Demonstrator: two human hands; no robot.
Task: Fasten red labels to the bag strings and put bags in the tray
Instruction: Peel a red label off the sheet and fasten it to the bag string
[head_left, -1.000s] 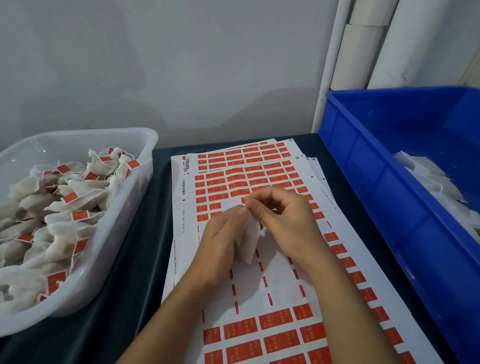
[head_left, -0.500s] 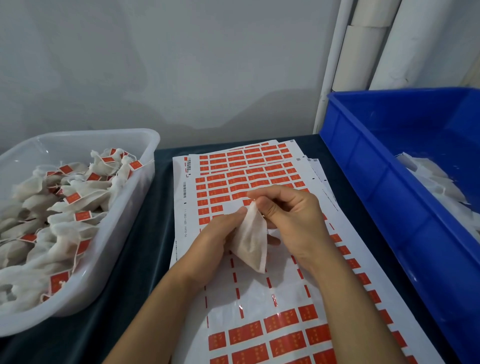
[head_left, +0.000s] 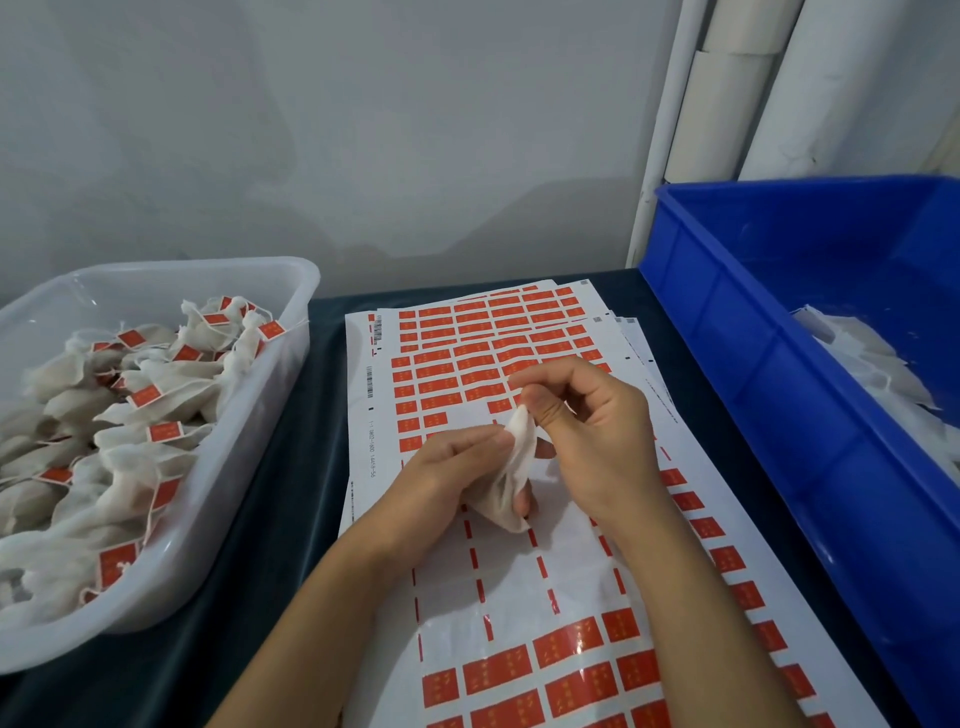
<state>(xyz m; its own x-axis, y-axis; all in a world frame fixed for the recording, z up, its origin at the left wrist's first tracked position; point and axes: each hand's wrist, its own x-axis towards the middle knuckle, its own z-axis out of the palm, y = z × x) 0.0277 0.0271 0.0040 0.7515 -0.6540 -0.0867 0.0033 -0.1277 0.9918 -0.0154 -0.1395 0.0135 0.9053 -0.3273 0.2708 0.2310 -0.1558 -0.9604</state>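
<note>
Over the middle of the bench, which is covered in dark cloth, both hands meet above a stack of label sheets. The left hand holds a small white mesh bag, its fingers curled round the bag's lower body with fingertips showing beneath it. The right hand pinches the bag's gathered top between thumb and forefinger, the other fingers curled loosely behind. The bag hangs tilted, its point down toward the sheets, just above them; I cannot tell whether it touches the paper. Its string is too fine to make out, and no label shows on it.

The sheets run from the far edge of the bench toward the near edge, several fanned one over another. Rows of red labels fill the far part of the top sheet and its near end, while the stretch under the hands is mostly bare backing with thin red slivers left.

At the left edge of the bench stands a clear plastic tray, heaped with white bags that carry red tags on their strings. Along the right edge sits a blue crate, with a pile of plain white bags in its right part. Behind the bench is a grey wall, and white pipes stand in the far right corner.
</note>
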